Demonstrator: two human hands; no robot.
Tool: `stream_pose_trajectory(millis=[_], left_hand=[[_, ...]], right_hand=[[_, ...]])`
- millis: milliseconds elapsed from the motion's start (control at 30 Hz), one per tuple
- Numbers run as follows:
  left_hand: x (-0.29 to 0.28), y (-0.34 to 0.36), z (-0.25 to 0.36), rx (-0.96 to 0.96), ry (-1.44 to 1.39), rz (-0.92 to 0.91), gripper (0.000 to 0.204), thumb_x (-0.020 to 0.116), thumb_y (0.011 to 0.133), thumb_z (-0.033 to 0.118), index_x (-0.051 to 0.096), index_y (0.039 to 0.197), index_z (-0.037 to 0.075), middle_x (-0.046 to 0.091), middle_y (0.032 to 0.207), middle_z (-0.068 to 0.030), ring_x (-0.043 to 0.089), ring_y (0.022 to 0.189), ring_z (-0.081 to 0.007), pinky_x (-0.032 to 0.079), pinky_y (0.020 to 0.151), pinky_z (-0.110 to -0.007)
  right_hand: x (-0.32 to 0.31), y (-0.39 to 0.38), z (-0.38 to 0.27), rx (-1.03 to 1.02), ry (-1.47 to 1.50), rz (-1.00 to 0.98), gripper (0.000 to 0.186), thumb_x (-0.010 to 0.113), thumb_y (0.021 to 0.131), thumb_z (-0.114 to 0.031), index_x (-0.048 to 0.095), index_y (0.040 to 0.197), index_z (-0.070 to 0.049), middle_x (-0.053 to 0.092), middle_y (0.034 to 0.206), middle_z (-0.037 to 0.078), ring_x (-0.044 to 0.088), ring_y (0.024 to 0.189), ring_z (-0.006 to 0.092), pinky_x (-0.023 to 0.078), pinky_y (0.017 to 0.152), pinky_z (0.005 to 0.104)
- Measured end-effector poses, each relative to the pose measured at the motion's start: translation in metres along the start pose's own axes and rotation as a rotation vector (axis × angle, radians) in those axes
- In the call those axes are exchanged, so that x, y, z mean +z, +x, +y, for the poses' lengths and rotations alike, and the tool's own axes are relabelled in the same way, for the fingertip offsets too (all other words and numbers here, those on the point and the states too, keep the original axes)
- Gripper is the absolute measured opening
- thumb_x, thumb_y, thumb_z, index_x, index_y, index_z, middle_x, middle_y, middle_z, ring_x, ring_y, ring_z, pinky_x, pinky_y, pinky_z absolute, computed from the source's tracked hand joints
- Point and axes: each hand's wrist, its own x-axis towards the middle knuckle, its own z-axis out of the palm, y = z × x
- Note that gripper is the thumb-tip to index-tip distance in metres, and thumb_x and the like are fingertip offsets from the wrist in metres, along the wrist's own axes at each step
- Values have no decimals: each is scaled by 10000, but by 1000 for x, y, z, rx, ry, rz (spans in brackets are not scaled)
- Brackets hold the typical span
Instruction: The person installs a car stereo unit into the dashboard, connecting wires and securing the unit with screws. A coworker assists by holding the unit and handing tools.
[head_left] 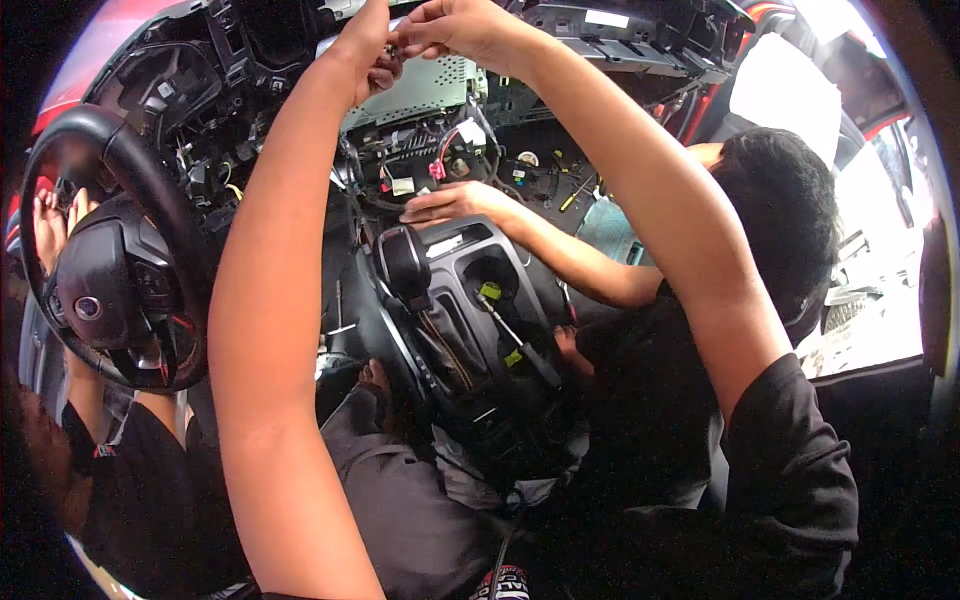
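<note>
Both my arms reach up to the stripped dashboard [590, 70]. My left hand [365, 55] has its fingers curled at a small piece that is mostly hidden. My right hand [450, 35] is closed beside it, fingertips on the same spot, where I cannot make out the piece. Just below them is a perforated metal panel [430, 90], partly behind my left hand. Further down hang wires with a pink connector [437, 170] and exposed connector housings [400, 150].
A co-worker [770, 230] leans in from the right, a hand [445, 205] at the console's [470, 260] front. Another person's hands [55, 225] are behind the steering wheel [110, 125] at left. Tools with yellow tags [490, 292] lie on the console; a screwdriver [572, 198] lies beyond.
</note>
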Motion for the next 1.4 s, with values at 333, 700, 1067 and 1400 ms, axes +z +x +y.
stream_pose_trajectory(millis=[333,700,1067,1400], left_hand=[[10,2,-32,747,1315,703,587,730,725,474,562,1220,209,695,1014,-120,678,936,-320,551,738,-426],[-4,8,-62,759,1505,808,733,775,661,457,524,1317,246,700,1021,-67,693,888,-270,550,687,-402],[-12,11,-62,761,1393,813,736,771,654,493,534,1321,290,713,1001,-56,694,890,-279,551,697,-410],[-5,2,-58,712,1392,826,677,815,648,368,572,1266,239,717,938,-51,703,849,-251,543,659,-385]], right_hand=[[-40,9,67,-89,335,324,250,758,799,-170,726,994,-16,720,847,110,679,743,168,546,727,299],[-27,-34,130,77,-412,533,287,800,706,-220,764,981,-144,740,888,77,707,795,144,534,821,275],[-5,-53,144,83,-280,708,240,787,733,-132,754,962,-70,739,910,102,701,780,130,543,753,269],[28,-43,148,63,119,876,235,784,767,-55,739,995,-27,731,892,57,639,751,72,511,723,225]])
